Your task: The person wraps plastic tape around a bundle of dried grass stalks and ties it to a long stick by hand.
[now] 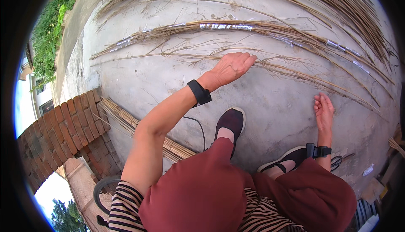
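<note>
My left hand [233, 68] reaches forward with its fingers closed around a small bunch of thin dry stalks [291, 71]. The stalks lie across the concrete, their thin twiggy ends spreading on both sides of the hand. Farther to the right, my right hand [324, 109] hangs above the floor, its fingers loosely bent and no object seen in them. Beyond the left hand lies a long bundle of dry stalks [181, 30], wrapped at several spots with shiny silvery-white strips [225, 26].
A large heap of long brown stalks [337, 4] spreads along the far side. A bundle of cut canes [168, 147] lies left of my feet, by a low brick wall [63, 126]. Scissors [337, 161] rest beside my right shoe [291, 158]. A black cord [200, 124] curves near my left shoe [232, 122].
</note>
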Motion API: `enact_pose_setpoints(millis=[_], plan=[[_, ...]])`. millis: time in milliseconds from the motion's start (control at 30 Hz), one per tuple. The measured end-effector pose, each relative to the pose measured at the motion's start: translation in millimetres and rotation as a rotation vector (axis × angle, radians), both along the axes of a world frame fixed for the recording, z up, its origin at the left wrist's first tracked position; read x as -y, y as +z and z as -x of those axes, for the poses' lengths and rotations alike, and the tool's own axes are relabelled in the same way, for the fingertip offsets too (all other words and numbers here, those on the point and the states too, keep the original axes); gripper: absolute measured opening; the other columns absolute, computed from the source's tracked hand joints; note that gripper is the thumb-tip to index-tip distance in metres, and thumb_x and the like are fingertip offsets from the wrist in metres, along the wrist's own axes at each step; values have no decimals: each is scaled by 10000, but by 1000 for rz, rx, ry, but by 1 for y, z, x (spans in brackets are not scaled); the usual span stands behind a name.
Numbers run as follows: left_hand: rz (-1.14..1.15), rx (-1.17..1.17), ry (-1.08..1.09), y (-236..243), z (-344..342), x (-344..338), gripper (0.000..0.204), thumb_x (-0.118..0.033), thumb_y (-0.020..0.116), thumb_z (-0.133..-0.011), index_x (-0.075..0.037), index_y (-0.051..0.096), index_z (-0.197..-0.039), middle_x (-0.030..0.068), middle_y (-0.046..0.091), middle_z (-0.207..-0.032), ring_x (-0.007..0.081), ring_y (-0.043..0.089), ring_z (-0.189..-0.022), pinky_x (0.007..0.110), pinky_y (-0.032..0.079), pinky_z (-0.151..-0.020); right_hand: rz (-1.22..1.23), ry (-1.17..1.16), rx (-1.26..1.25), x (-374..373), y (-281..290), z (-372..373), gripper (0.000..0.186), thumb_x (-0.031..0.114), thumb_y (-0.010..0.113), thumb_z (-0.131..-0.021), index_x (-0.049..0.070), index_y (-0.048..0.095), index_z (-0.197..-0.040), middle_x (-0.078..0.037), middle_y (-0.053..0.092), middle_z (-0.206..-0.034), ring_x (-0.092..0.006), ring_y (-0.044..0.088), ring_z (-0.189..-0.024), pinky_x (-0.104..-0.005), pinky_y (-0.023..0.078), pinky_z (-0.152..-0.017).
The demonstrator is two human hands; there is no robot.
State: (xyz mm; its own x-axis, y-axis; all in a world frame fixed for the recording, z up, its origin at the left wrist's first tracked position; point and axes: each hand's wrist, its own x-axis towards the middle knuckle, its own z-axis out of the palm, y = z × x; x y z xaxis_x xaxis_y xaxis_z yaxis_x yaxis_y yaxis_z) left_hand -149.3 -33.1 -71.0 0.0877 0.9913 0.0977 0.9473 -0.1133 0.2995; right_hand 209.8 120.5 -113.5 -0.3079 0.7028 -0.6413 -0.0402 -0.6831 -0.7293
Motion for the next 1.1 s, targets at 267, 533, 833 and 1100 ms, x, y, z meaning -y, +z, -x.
enact_pose_setpoints(millis=[267,533,833,1100], plan=[[55,92,-39,40,-14,31,251,-266,602,-767,-73,529,-909,61,520,-728,229,553,-610,315,441,-500,13,204,-339,16,50,27,424,57,563,-807,17,409,-1200,-87,551,-1031,-96,504,-791,-188,395,-578],[-12,90,-42,40,-34,41,141,-214,558,-811,-75,538,-831,71,505,-678,253,532,-552,334,411,-458,55,29,-576,36,94,-16,510,29,542,-787,87,361,-1260,-111,511,-1129,-127,505,-890,-232,411,-663],[77,238,-71,39,-43,70,126,-156,525,-835,-48,532,-770,113,505,-606,303,517,-519,363,397,-454,-170,40,-321,39,92,-47,232,287,582,-836,122,517,-986,-19,564,-975,-47,489,-798,-186,380,-622],[178,255,-75,36,-50,74,189,-165,509,-847,-43,501,-703,140,504,-582,340,506,-516,385,396,-458,-283,-109,-113,45,87,-45,251,261,639,-793,74,538,-660,27,479,-593,-29,391,-513,-169,295,-425]])
